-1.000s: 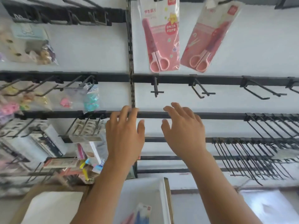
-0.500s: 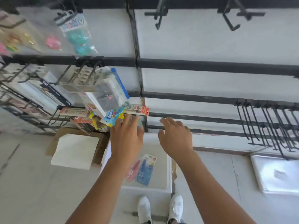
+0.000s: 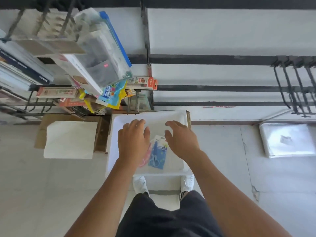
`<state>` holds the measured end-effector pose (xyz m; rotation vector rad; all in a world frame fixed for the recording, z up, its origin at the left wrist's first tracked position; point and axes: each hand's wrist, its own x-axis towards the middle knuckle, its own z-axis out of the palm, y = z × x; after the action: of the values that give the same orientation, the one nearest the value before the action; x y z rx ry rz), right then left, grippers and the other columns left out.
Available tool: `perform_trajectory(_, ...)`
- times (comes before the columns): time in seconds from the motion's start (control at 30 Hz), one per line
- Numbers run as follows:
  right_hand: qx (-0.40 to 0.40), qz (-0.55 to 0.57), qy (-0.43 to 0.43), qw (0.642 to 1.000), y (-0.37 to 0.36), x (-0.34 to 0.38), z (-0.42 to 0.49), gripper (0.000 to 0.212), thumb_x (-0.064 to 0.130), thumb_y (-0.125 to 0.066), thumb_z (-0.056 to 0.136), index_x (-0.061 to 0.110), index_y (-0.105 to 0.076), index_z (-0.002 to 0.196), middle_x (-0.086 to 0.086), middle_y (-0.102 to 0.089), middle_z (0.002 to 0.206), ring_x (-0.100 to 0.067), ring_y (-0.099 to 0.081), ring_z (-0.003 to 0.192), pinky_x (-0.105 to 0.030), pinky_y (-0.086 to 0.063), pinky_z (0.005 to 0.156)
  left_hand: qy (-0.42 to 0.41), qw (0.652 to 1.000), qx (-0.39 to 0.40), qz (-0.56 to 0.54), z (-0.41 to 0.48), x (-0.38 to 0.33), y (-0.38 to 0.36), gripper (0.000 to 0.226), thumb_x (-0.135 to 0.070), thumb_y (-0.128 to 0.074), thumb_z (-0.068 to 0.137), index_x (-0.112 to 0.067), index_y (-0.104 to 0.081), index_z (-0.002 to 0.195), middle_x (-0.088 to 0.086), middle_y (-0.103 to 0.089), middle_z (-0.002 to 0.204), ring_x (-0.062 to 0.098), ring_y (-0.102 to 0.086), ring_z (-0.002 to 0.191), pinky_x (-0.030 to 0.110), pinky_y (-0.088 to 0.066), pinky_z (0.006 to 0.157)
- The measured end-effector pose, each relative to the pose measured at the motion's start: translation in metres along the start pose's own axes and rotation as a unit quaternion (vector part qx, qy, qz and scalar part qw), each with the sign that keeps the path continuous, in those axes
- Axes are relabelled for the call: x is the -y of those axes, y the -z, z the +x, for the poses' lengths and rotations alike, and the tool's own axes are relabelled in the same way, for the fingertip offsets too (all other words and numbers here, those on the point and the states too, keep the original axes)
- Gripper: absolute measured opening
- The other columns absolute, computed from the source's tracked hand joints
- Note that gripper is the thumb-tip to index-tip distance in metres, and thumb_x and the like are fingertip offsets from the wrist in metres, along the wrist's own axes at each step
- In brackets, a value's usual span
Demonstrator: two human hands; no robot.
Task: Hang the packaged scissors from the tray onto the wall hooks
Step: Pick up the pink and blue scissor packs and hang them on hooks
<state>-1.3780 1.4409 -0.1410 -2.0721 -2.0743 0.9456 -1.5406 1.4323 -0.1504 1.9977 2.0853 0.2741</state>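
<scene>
A white tray (image 3: 177, 117) stands on the floor against the wall, just ahead of my feet. In it lies a blue pack of scissors (image 3: 158, 155), and a pink pack (image 3: 145, 159) peeks out beside it, mostly hidden under my left hand. My left hand (image 3: 133, 141) hovers palm down over the tray's left half, fingers apart and holding nothing. My right hand (image 3: 180, 139) hangs over the right half, also spread and empty, just right of the blue pack. Bare black wall hooks (image 3: 294, 86) jut from the rails at the right.
Stocked hooks with stationery packs (image 3: 102, 53) crowd the wall at left. A cardboard box with a white sheet (image 3: 70, 139) sits left of the tray. A clear plastic bundle (image 3: 287, 140) lies on the floor at right. My white shoes (image 3: 140, 184) stand behind the tray.
My view has swung down from the hung pink scissors on the upper hooks to the floor tray. Both empty hands have dropped from rail height to just over the tray.
</scene>
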Motion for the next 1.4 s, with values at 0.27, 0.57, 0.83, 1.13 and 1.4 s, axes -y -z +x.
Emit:
perform_trajectory(0.27, -0.02, 0.134, -0.082, 0.987, -0.078, -0.01, 0.012, 0.032, 0.03, -0.048, 0.104, 0.024, -0.062, 0.132, 0.004, -0.063, 0.137, -0.02, -0.063, 0.113, -0.028, -0.047, 0.089, -0.016, 0.988, 0.064, -0.139, 0.002, 0.049, -0.084, 0.052, -0.054, -0.039, 0.1, -0.019, -0.06, 0.13, 0.003, -0.068, 0.128, 0.025, -0.064, 0.113, 0.04, -0.049, 0.095)
perform_trajectory(0.57, 0.021, 0.14, -0.219, 0.965, -0.136, -0.038, 0.031, 0.039, 0.031, -0.046, 0.1, 0.027, -0.054, 0.138, 0.004, -0.061, 0.137, -0.022, -0.064, 0.109, -0.031, -0.048, 0.084, -0.005, 0.951, 0.307, 0.045, 0.0, 0.083, -0.178, 0.07, -0.041, -0.066, 0.085, -0.027, -0.028, 0.142, 0.008, -0.043, 0.14, 0.033, -0.047, 0.124, 0.044, -0.044, 0.095)
perform_trajectory(0.83, 0.044, 0.235, -0.403, 0.883, -0.192, -0.032, 0.062, 0.071, 0.033, -0.078, 0.08, 0.008, -0.036, 0.131, -0.013, -0.043, 0.133, -0.035, -0.046, 0.125, -0.044, -0.045, 0.096, -0.006, 0.954, 0.297, 0.031, 0.008, 0.091, -0.2, 0.074, -0.047, -0.069, 0.078, -0.029, -0.03, 0.139, 0.006, -0.046, 0.135, 0.032, -0.05, 0.119, 0.043, -0.043, 0.091)
perform_trajectory(1.13, 0.023, 0.213, -0.423, 0.88, -0.202, -0.037, 0.075, 0.062, 0.018, -0.074, 0.081, 0.011, -0.031, 0.125, -0.014, -0.047, 0.13, -0.035, -0.05, 0.12, -0.043, -0.044, 0.102, 0.003, 0.958, 0.287, 0.012, 0.013, 0.091, -0.196, 0.07, -0.052, -0.068, 0.08, -0.025, -0.035, 0.135, 0.006, -0.051, 0.131, 0.03, -0.053, 0.115, 0.039, -0.044, 0.087)
perform_trajectory(1.4, -0.056, 0.375, -0.313, 0.871, -0.163, -0.056, 0.06, 0.05, 0.002, -0.06, 0.091, 0.029, -0.028, 0.12, 0.009, -0.055, 0.096, -0.011, -0.061, 0.079, -0.029, -0.056, 0.051, 0.056, 0.955, 0.291, -0.008, 0.016, 0.076, -0.205, 0.093, -0.042, -0.083, 0.067, -0.023, -0.029, 0.141, 0.011, -0.046, 0.13, 0.031, -0.05, 0.118, 0.04, -0.044, 0.094)
